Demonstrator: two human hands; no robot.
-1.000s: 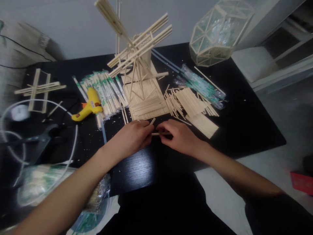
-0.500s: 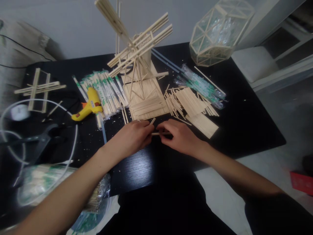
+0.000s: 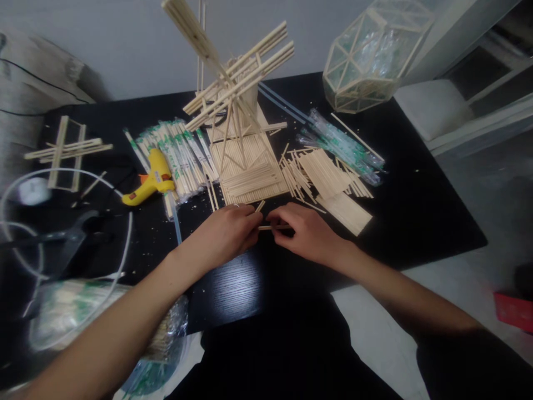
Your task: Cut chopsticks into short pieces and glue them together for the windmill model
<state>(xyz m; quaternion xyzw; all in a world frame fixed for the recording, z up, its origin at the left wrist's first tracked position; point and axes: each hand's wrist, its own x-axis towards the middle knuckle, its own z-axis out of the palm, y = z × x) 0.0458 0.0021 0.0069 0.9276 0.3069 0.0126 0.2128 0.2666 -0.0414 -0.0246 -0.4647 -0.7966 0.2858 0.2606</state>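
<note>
Close together near the front of the black table, my two hands hold thin wooden sticks (image 3: 265,228). My left hand (image 3: 235,230) is closed around the left end, and a second short stick (image 3: 260,206) pokes up by its fingers. With thumb and fingers pinched, my right hand (image 3: 306,230) grips the right end; its fingertips partly hide the sticks. Just beyond stands a model built of wooden sticks (image 3: 250,153), with crossed blades (image 3: 239,83) on top. Beside my right hand lie a flat panel of joined sticks (image 3: 347,213) and loose cut sticks (image 3: 295,178).
On the left are a yellow glue gun (image 3: 152,180), wrapped chopsticks (image 3: 179,158), a stick frame (image 3: 64,147) and dark pliers (image 3: 77,236). Plastic wrappers (image 3: 341,144) lie at right, near a faceted stick-framed container (image 3: 375,61). A bag of sticks (image 3: 70,311) sits front left.
</note>
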